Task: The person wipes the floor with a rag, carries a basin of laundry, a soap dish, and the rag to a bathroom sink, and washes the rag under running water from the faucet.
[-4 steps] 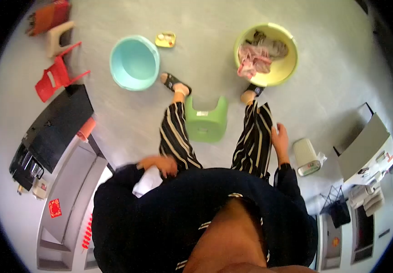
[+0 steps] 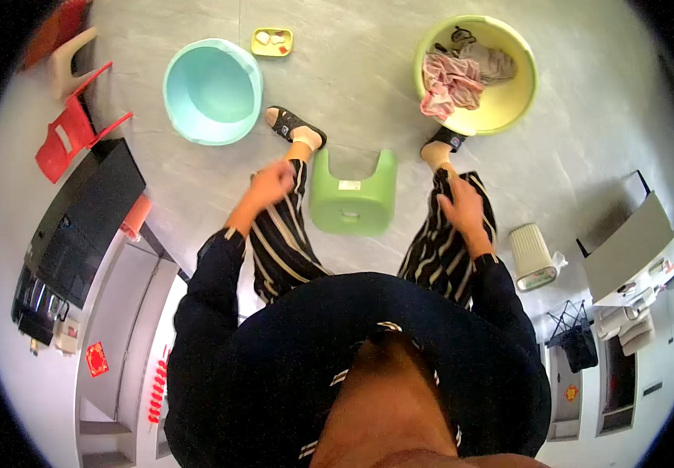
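My left hand (image 2: 272, 185) is over my left trouser leg near the shin, smeared by motion, so its fingers are hard to read. On the other side, my right hand (image 2: 462, 207) is at my right trouser leg (image 2: 423, 253), thumb apart and fingers stretched forward; I see nothing held in it. Between my legs stands a green plastic stool (image 2: 352, 204). Ahead on the left is a light blue basin (image 2: 213, 92) with nothing visible inside. A yellow basin (image 2: 512, 113) ahead on the right holds pink cloth (image 2: 454, 82) and greyish cloth (image 2: 489, 64).
A small yellow tray (image 2: 273, 51) with pale pieces and something red lies beside the blue basin. A red chair (image 2: 64, 140) and a black cabinet (image 2: 91, 218) are at left. A pale bin (image 2: 532, 253) and a white table (image 2: 633, 249) stand at right.
My left hand has moved from beside my waist forward over my left leg. My right hand has shifted inward and forward onto my right trouser leg. The view has shifted slightly.
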The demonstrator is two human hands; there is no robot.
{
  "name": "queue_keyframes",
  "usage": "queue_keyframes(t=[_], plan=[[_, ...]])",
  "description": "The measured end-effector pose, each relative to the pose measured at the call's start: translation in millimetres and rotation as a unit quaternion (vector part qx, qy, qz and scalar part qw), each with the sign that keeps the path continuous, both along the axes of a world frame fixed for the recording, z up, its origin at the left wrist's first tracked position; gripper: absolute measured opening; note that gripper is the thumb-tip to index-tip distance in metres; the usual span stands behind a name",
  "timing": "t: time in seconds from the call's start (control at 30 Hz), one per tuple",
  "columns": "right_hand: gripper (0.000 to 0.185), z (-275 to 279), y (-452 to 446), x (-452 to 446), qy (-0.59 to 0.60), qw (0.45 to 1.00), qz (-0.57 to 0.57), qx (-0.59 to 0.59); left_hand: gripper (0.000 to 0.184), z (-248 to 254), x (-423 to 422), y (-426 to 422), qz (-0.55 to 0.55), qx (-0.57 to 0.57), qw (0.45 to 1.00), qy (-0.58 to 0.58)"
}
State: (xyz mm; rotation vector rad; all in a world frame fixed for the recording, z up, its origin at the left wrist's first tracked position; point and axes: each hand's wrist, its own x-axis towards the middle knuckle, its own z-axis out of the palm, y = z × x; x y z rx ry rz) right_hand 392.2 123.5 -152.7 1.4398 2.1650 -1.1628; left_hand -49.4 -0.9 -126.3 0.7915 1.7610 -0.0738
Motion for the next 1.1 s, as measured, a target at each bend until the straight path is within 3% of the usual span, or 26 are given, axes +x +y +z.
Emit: queue_keyframes(t=[0.03, 0.07, 0.1, 0.2, 0.3, 0.37, 0.4, 0.5, 0.53, 0.63, 0.7, 0.77, 0.83, 0.87, 0.97, 1.1], plan=[[0.045, -29, -21, -2, 0.017, 0.999, -0.008, -0.049, 0.019, -46, -3, 14, 0.020, 0.118, 0.988, 0.093], [0.048, -44, -49, -20, 0.092, 0.994, 0.008, -0.052, 0.020, -69, -16, 12, 0.099, 0.132, 0.982, 0.095], [0.057, -49, -44, -55, 0.027, 0.985, 0.059, -0.163, 0.020, -97, -26, 18, 0.179, 0.159, 0.966, 0.100], [0.072, -127, -125, -94, -0.002, 0.962, 0.232, -0.146, 0.020, -139, -30, 12, 0.067, 0.121, 0.987, 0.083], [0.069, -178, -175, -96, 0.092, 0.936, 0.339, -0.020, 0.024, -132, -39, 28, -0.246, 0.043, 0.967, -0.058], [0.057, -191, -171, -100, 0.082, 0.915, 0.369, -0.142, 0.031, -128, -40, 47, -0.117, 0.177, 0.976, -0.044], [0.051, -196, -167, -99, 0.075, 0.899, 0.382, -0.200, 0.035, -111, -42, 64, -0.068, 0.185, 0.980, -0.016], [0.033, -250, -195, -83, 0.143, 0.867, 0.446, -0.170, 0.034, -97, -65, 60, -0.117, 0.352, 0.915, 0.158], [0.023, -264, -199, -79, 0.188, 0.868, 0.431, -0.158, 0.034, -97, -68, 54, -0.112, 0.349, 0.917, 0.156], [0.023, -280, -193, -78, 0.208, 0.868, 0.416, -0.172, 0.033, -85, -70, 30, -0.118, 0.355, 0.916, 0.143], [0.024, -259, -219, -74, 0.227, 0.870, 0.388, -0.200, 0.032, -78, -66, 7, -0.150, 0.361, 0.914, 0.110], [0.032, -265, -203, -79, 0.230, 0.875, 0.400, -0.144, 0.033, -82, -59, 4, -0.139, 0.303, 0.937, 0.103], [0.047, -256, -203, -84, 0.187, 0.852, 0.391, -0.294, 0.032, -91, -56, -5, -0.214, 0.369, 0.896, 0.125], [0.055, -252, -189, -89, 0.164, 0.834, 0.388, -0.356, 0.031, -88, -49, -7, -0.210, 0.364, 0.902, 0.103], [0.058, -208, -179, -99, 0.008, 0.904, 0.387, -0.183, 0.031, -72, -29, 8, -0.186, 0.400, 0.894, 0.075], [0.048, -190, -167, -122, -0.054, 0.974, 0.210, -0.067, 0.027, -55, -14, 14, -0.175, 0.486, 0.852, 0.079]])
